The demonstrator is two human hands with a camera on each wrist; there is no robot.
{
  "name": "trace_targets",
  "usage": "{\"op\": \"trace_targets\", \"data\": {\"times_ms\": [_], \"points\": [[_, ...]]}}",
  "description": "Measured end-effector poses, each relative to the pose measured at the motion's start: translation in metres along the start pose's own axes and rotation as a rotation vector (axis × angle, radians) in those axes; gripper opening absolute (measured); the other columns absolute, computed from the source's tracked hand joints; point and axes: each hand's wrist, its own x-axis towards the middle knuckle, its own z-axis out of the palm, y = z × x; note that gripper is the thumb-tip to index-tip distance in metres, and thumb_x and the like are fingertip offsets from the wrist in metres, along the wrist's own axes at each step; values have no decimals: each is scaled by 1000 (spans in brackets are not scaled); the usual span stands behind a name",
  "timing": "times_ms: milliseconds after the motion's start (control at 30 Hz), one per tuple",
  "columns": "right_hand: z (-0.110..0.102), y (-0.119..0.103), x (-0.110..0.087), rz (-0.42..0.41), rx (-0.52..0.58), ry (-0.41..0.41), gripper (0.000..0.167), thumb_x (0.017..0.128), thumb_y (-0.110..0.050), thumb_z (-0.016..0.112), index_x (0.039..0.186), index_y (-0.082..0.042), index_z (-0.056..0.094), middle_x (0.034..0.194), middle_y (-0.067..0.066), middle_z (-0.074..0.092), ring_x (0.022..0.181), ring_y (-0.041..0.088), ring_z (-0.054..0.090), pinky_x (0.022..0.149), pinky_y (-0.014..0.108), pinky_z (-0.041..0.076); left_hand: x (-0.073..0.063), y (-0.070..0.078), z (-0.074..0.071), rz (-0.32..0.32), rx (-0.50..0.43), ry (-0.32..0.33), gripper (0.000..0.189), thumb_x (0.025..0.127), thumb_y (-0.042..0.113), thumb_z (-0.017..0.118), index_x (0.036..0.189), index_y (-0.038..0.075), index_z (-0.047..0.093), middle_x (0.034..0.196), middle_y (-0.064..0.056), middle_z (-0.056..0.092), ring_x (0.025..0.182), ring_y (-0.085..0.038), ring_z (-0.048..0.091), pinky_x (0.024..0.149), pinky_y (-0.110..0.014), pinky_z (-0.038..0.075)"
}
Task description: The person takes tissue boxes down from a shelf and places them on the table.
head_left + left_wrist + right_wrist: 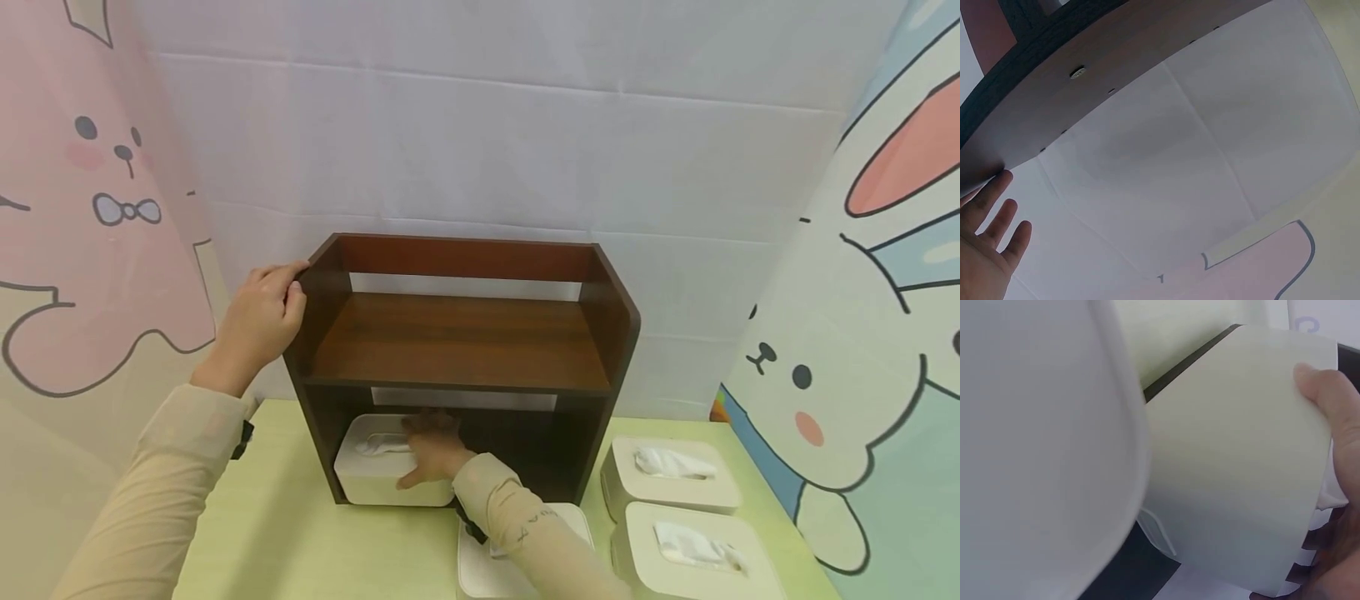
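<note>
A dark brown two-tier wooden shelf [465, 337] stands on the table. My left hand [262, 317] holds the top of its left side panel; in the left wrist view some of that hand's fingers [1015, 244] spread apart below the panel [1079, 94]. Inside the lower compartment, at its left end, sits a white tissue box [393, 483] with tissue showing at its top slot. My right hand [435, 450] grips this box, thumb on the front face and fingers over the top. The right wrist view shows the thumb [1329, 394] on the box's pale face [1241, 450].
Another white tissue box [480, 571] lies in front of the shelf, partly under my right forearm. Two more, a rear tissue box [626, 475] and a nearer tissue box [652, 562], stand right of the shelf. Behind the table [322, 558] hangs a white cloth [487, 158].
</note>
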Motion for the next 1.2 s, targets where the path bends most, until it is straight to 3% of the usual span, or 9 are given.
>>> {"op": "trace_targets", "data": {"times_ms": [267,600,1200], "points": [[-8,-5,-12,-48,-38,13,89,59,-67,70,130,-20,43,134,6,47,125,33,40,91,55,41,0,1,-1,-13,0,0,41,95,18,30,123,-1,53,121,-24,56,113,-41,44,96,-57,34],[-9,-17,-37,-70,-12,-2,93,60,-65,70,135,-20,40,138,16,40,124,39,38,92,58,38,0,-2,1,-12,-1,-4,41,95,18,30,124,0,52,121,-24,55,113,-42,44,96,-58,34],[-12,-41,-66,-143,9,-128,96,63,-68,65,141,-24,32,144,16,34,128,42,35,94,59,38,0,2,-2,-13,-19,-1,41,95,18,30,124,-1,52,121,-25,55,114,-42,43,96,-59,33]]}}
